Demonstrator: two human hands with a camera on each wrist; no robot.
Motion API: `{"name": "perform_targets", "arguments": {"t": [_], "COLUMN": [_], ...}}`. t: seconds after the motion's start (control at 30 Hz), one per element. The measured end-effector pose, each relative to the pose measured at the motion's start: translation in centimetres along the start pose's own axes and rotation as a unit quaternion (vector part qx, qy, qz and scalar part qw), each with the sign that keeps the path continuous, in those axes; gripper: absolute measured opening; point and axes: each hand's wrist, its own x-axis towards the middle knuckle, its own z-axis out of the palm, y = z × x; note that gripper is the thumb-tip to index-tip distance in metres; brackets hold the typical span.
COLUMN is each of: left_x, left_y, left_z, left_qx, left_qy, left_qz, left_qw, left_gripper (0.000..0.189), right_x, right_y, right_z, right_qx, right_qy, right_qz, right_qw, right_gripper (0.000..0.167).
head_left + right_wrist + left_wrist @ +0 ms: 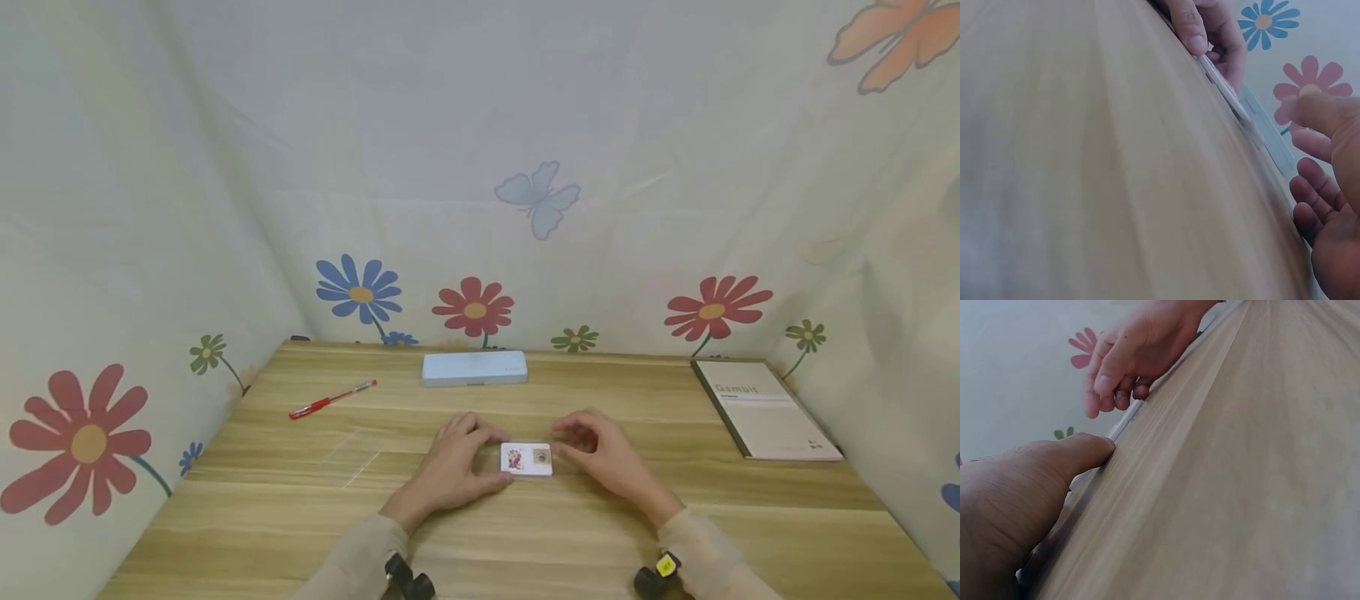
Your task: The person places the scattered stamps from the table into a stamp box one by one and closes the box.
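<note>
A small white card [527, 459], printed with a red figure at one end and a tan square at the other, lies face up in front of me. My left hand [453, 467] holds it by the left end, thumb at the near corner and fingers at the far one. From the right wrist camera the card [1227, 94] appears edge-on, with the left thumb [1190, 34] at its end. My right hand [607, 454] is just off the card's right end, its fingers loosely bent and nothing in them.
Behind the hands sits a pale blue pencil case [475, 368]. A red pen [332, 400] lies to the left, with a clear flat sheet [352, 460] nearer me. At the right is a notebook [768, 410] marked "Gambit". Flower-printed cloth [622, 250] encloses the wooden table [600, 550].
</note>
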Motion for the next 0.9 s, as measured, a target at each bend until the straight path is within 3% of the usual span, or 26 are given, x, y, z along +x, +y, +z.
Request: {"name": "perform_targets", "arguments": {"t": [0.17,0.33,0.9], "left_x": [0.0,0.0,0.0], "left_y": [0.1,0.2,0.0], "left_z": [-0.1,-0.2,0.1], "left_qx": [0.001,-0.001,-0.001], "left_qy": [-0.001,-0.001,0.000], "left_qz": [0.002,0.000,0.001], "left_qw": [1.0000,1.0000,1.0000], "left_gripper": [0.056,0.055,0.055], "right_x": [-0.5,-0.8,-1.0], "right_y": [0.3,-0.1,-0.7], "right_z": [-0.5,-0.3,0.2], "right_qx": [-0.059,-0.108,-0.152], "right_qy": [-0.029,-0.059,-0.049], "right_qz": [-0.003,-0.020,-0.021], "right_qw": [0.9978,0.9922,0.9870], "right_gripper": [0.049,0.059,0.052]}}
